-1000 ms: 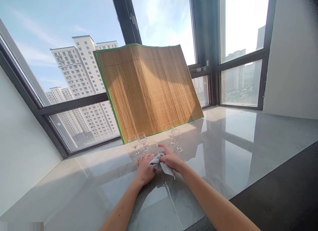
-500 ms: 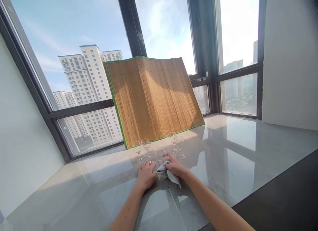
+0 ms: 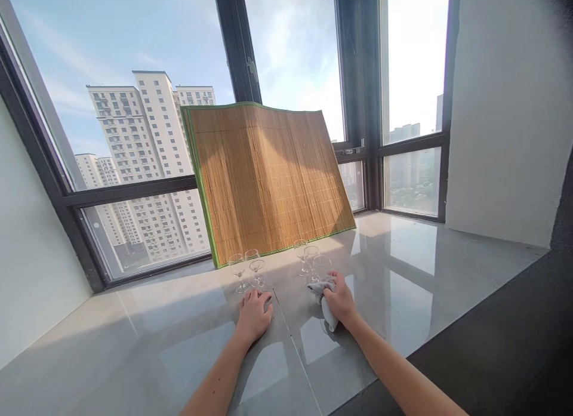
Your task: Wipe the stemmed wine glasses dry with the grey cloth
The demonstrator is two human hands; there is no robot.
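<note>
My right hand (image 3: 341, 299) is closed around a grey cloth (image 3: 330, 314) and a clear stemmed glass (image 3: 322, 264), whose bowl shows above the fingers. Cloth and fingers cover much of its stem. On the tiled sill rests my left hand (image 3: 254, 314), fingers apart and slightly bent, with no held thing visible. Just beyond it stand several clear stemmed glasses, among them a left one (image 3: 237, 267) and a front one (image 3: 256, 270). Two more, a rear glass (image 3: 300, 252) and a nearer glass (image 3: 311, 258), stand behind the held one.
A bamboo mat (image 3: 273, 177) with green edging leans against the dark window frame (image 3: 237, 46) behind the glasses. The glossy grey sill (image 3: 156, 338) spreads to both sides. A white wall (image 3: 501, 117) rises at the right.
My right hand has moved right with the glass and cloth, away from my left hand. My left hand stays near the left glasses. The camera view has shifted slightly.
</note>
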